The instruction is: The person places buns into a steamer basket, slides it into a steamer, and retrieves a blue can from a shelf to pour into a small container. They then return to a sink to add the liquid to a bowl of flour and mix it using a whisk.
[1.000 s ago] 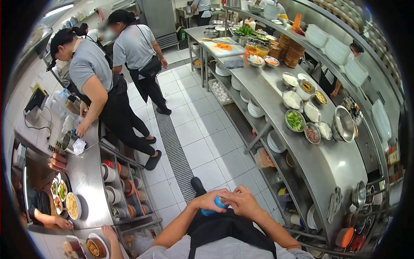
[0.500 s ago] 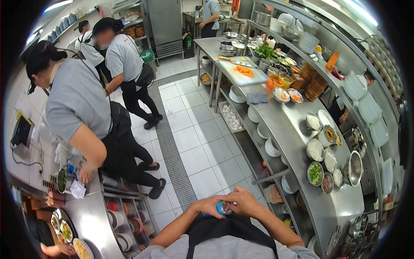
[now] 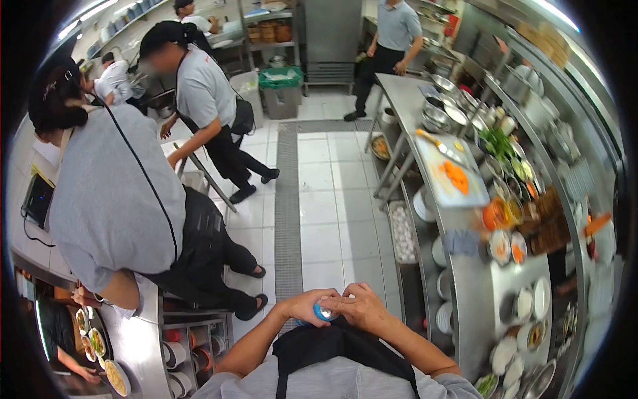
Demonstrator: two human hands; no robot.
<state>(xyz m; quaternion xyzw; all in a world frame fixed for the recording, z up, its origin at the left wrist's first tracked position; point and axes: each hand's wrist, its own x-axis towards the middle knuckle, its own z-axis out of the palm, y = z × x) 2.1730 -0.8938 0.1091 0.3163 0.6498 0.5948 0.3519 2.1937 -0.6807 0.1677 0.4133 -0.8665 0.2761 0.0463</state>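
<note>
My left hand (image 3: 307, 306) is wrapped around a small blue can (image 3: 323, 311) with a pale, silvery top, held in front of my black apron (image 3: 325, 349). From the other side, my right hand (image 3: 362, 308) bends its fingers over the can's top and touches it. Most of the can's body is hidden by my fingers, and its label cannot be read.
A steel counter (image 3: 475, 279) on the right bears a cutting board (image 3: 442, 169) with chopped carrot (image 3: 455, 178) and a knife, plus several bowls. Close on the left, a co-worker (image 3: 119, 186) leans over another counter; a second person (image 3: 206, 100) stands beyond. White floor tiles run between.
My view has turned to the right and lifted, so the aisle is now central. Both hands stay on the can. The nearer co-worker bends further over the left counter.
</note>
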